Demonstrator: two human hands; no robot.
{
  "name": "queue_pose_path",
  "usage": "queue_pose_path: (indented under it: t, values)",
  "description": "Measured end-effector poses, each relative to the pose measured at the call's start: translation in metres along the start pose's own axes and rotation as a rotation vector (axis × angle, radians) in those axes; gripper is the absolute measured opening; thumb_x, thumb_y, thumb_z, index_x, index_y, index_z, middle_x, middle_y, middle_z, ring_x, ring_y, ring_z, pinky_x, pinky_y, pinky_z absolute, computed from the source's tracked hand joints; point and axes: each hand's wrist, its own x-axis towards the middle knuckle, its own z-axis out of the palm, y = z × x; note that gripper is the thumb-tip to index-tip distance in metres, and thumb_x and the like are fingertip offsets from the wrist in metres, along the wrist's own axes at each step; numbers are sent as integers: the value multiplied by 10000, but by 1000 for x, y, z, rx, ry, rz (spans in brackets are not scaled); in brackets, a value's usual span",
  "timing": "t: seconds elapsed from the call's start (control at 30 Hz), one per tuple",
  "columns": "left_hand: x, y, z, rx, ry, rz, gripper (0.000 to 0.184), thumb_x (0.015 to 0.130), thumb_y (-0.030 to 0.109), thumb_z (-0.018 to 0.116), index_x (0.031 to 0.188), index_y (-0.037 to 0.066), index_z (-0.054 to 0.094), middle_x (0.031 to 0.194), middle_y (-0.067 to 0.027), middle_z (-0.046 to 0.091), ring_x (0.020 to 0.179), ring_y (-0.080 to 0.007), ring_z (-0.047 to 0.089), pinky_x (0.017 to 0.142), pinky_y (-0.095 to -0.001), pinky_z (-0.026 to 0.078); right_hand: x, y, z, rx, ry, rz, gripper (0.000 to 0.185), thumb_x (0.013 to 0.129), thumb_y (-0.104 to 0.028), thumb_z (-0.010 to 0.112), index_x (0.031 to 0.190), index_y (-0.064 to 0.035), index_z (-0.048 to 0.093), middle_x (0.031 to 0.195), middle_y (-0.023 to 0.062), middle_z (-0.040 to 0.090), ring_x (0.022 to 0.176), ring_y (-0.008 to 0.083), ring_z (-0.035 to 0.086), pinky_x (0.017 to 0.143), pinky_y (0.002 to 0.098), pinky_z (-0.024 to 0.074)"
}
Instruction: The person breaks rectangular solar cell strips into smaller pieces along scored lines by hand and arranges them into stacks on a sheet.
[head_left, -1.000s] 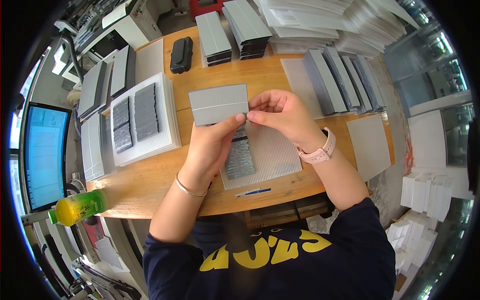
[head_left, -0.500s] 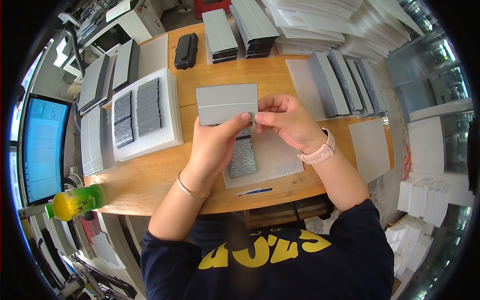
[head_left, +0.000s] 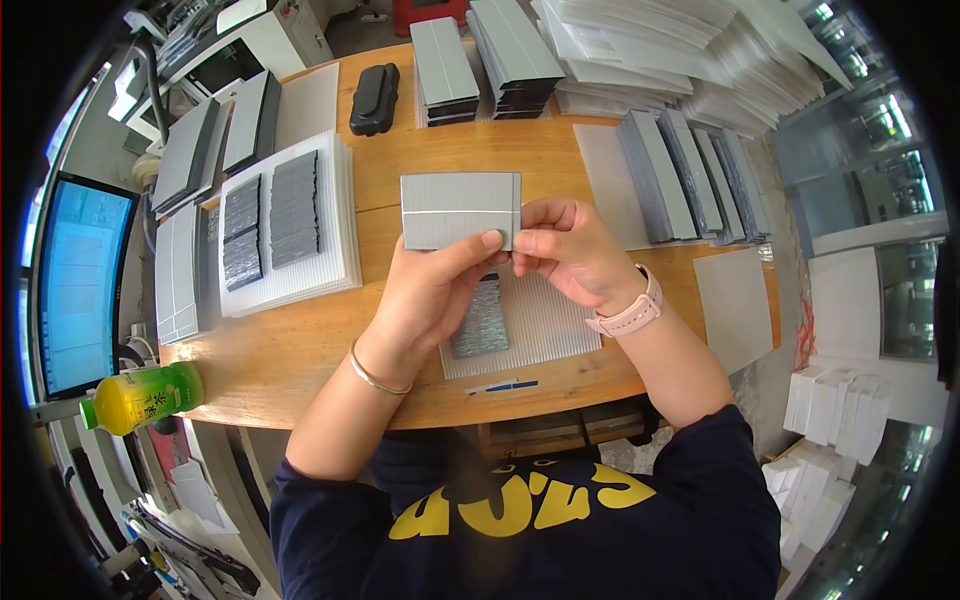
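A flat grey rectangular panel (head_left: 460,200) with a thin white line across it is held up over the middle of the table. My left hand (head_left: 440,285) grips its lower edge, thumb on the face and fingers behind. At the lower right corner, my right hand (head_left: 575,250) pinches the panel between thumb and bent fingers. A narrow strip shows along its right side; whether that is a second layer, I cannot tell. Below my hands, a dark, shiny grey piece (head_left: 480,320) lies on a white ribbed sheet (head_left: 550,330), partly hidden by my left hand.
Blue-and-white pens (head_left: 505,387) lie near the front edge. At left are a white sheet stack (head_left: 340,250) bearing dark pieces, grey panel stacks (head_left: 250,125) and a green-capped bottle (head_left: 145,398). A black case (head_left: 375,100) and more grey stacks (head_left: 445,65) stand at the back.
The panel has shifted slightly to the right in view, and a narrow strip along its right side now shows more plainly. Both hands keep their grip. The whole view has turned slightly.
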Motion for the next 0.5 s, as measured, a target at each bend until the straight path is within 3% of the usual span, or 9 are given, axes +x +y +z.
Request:
queue_pose_path:
  t: [0.2,0.4,0.5]
  values:
    - [-1,-1,5,88,67,134,225,760,-10,631,972,-10,558,914,-79,606,811,-153,585,733,-287,478,-2,-7,-1,-63,-2,-85,132,769,-7,638,890,35,609,778,87,632,688,145,613,652,254,515]
    - [-1,-2,3,541,240,238,165,726,31,687,862,-12,604,815,-36,615,726,-93,558,649,-227,450,-2,-11,1,-301,84,-127,141,756,-14,661,874,48,618,771,101,639,684,141,619,655,238,517]
    - [-1,-6,2,608,224,309,166,731,31,684,870,-10,604,813,-27,613,728,-84,552,637,-217,445,-2,-10,6,-401,144,-127,140,750,-17,671,861,52,621,777,105,641,685,139,619,656,234,517]
